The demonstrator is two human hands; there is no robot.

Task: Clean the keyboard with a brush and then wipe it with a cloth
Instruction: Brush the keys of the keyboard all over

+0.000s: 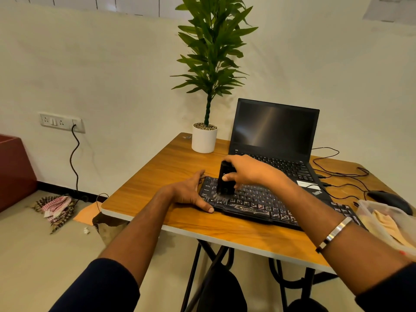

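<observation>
Seen from above through a head-worn camera, a person's two bare forearms reach over a wooden surface toward a black keyboard lying slantwise near its front edge. Their right hand grips a black brush, fingers and thumb curled round its upright body, and the pale bristles touch the keys at the keyboard's left end. Their left hand rests on the surface against that left end, its fingers fairly straight and spread, the thumb lying along the near edge and the other fingers reaching round the far corner, bracing the keyboard rather than gripping it. A metal bracelet circles the right wrist, and dark sleeves cover both upper forearms. Just behind the keyboard stands an open black laptop with a dark screen. To its left, at the back of the surface, is a white pot holding a tall green plant. On the right, a black mouse lies among thin black cables, and beside it, at the picture's edge, a clear plastic container holds a pale cloth. On the floor to the left lies a heap of checked fabric, below a wall socket with a black cord plugged in.
</observation>
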